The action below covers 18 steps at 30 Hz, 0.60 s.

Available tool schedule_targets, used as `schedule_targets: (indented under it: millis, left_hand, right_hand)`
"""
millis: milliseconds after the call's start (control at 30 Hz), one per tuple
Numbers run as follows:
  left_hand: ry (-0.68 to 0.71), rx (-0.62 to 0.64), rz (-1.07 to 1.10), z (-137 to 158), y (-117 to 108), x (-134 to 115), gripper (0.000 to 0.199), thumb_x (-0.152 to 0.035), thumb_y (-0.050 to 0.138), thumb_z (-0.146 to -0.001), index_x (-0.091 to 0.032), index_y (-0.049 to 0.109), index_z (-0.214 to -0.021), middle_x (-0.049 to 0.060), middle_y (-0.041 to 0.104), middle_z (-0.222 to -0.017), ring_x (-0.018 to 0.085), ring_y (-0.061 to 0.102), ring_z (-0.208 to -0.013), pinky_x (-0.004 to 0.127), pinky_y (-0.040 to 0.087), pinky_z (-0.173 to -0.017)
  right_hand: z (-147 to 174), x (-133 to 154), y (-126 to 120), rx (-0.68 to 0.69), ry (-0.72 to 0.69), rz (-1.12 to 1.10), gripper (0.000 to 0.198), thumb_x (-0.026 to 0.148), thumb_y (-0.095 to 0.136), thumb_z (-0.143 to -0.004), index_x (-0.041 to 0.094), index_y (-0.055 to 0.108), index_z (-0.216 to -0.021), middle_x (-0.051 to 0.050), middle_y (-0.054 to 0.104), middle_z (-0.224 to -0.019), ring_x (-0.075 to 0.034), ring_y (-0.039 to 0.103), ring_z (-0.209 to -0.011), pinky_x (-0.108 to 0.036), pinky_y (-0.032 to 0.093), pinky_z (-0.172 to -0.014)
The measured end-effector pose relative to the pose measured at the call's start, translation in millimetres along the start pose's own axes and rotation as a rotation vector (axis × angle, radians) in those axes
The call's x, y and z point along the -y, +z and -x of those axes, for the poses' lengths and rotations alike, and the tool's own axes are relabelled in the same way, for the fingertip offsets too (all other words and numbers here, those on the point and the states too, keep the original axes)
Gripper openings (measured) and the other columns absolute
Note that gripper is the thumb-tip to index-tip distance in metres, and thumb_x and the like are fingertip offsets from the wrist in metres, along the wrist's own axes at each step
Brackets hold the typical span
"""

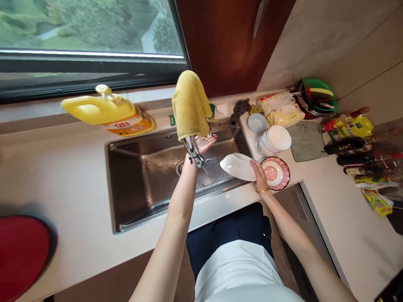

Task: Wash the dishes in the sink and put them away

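Note:
My right hand grips a white bowl, tilted on its side over the right end of the steel sink. My left hand is behind the chrome faucet, with fingers stretched out and palm turned up. Part of that hand is hidden by the faucet, over which a yellow cloth hangs. A thin stream of water seems to fall into the sink, whose bottom is wet. Just right of the held bowl, a red-and-white patterned plate lies on the counter.
Stacked white bowls and a smaller bowl stand right of the sink. A yellow detergent jug is behind it on the left. A red round object sits at the left edge. Several bottles line the right wall.

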<state>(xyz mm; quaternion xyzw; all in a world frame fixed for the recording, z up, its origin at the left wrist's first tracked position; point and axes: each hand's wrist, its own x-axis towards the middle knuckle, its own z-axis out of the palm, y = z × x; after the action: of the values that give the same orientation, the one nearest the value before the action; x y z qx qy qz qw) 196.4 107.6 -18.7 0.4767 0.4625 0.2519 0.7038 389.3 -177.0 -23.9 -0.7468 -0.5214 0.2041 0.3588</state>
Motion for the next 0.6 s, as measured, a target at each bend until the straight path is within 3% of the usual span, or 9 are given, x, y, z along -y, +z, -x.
schedule_targets:
  millis: [100, 167, 267, 333, 400, 467, 600]
  left_hand:
    - [-0.271, -0.002, 0.083, 25, 11, 22, 0.047, -0.035, 0.051, -0.096, -0.014, 0.056, -0.138, 0.017, 0.069, -0.125, 0.027, 0.063, -0.123, 0.049, 0.05, -0.104]
    - [-0.413, 0.028, 0.03, 54, 26, 42, 0.055, -0.039, 0.063, -0.088, -0.016, 0.056, -0.138, 0.017, 0.07, -0.125, 0.028, 0.066, -0.118, 0.049, 0.052, -0.101]
    - [-0.432, 0.36, 0.045, 94, 68, 66, 0.06, -0.054, 0.067, -0.085, -0.018, 0.06, -0.133, 0.017, 0.071, -0.122, 0.028, 0.072, -0.104, 0.045, 0.057, -0.092]
    - [-0.447, 0.472, 0.041, 108, 101, 75, 0.057, -0.057, 0.067, -0.084, -0.018, 0.065, -0.126, 0.015, 0.073, -0.117, 0.027, 0.073, -0.096, 0.044, 0.059, -0.087]
    - [-0.478, 0.445, -0.007, 113, 126, 80, 0.051, -0.048, 0.073, -0.08, -0.016, 0.067, -0.119, 0.013, 0.075, -0.111, 0.029, 0.072, -0.097, 0.044, 0.059, -0.088]
    - [-0.452, 0.361, -0.079, 112, 134, 85, 0.047, -0.038, 0.075, -0.076, -0.015, 0.068, -0.116, 0.013, 0.075, -0.112, 0.031, 0.07, -0.105, 0.045, 0.057, -0.095]
    - [-0.161, 0.184, -0.278, 118, 107, 94, 0.046, -0.034, 0.062, -0.083, -0.014, 0.064, -0.124, 0.013, 0.07, -0.127, 0.032, 0.06, -0.124, 0.05, 0.046, -0.111]
  right_hand:
    - [15, 5, -7, -0.146, 0.175, -0.161, 0.063, 0.014, 0.044, -0.08, 0.017, 0.053, -0.142, -0.013, 0.056, -0.144, -0.024, 0.046, -0.141, -0.046, 0.031, -0.124]
    - [30, 5, -14, -0.267, 0.365, -0.265, 0.056, 0.023, 0.046, -0.083, 0.015, 0.054, -0.138, -0.015, 0.06, -0.137, -0.026, 0.052, -0.136, -0.046, 0.036, -0.121]
    - [52, 0, -26, -0.345, 0.697, -0.462, 0.053, 0.034, 0.056, -0.078, 0.014, 0.06, -0.127, -0.014, 0.069, -0.122, -0.029, 0.063, -0.12, -0.047, 0.048, -0.109]
    - [60, 0, -35, -0.319, 0.862, -0.621, 0.053, 0.037, 0.063, -0.073, 0.016, 0.062, -0.122, -0.012, 0.072, -0.112, -0.029, 0.068, -0.108, -0.045, 0.058, -0.094]
    - [63, 0, -45, -0.276, 0.93, -0.749, 0.054, 0.04, 0.069, -0.072, 0.019, 0.062, -0.121, -0.01, 0.074, -0.11, -0.028, 0.071, -0.098, -0.04, 0.062, -0.08]
    - [66, 0, -59, -0.203, 0.953, -0.844, 0.053, 0.046, 0.073, -0.074, 0.021, 0.063, -0.12, -0.009, 0.073, -0.112, -0.026, 0.073, -0.092, -0.036, 0.063, -0.071]
    - [88, -20, -86, -0.124, 1.212, -0.857, 0.052, 0.066, 0.059, -0.086, 0.016, 0.067, -0.098, -0.016, 0.075, -0.099, -0.025, 0.075, -0.075, -0.035, 0.063, -0.059]
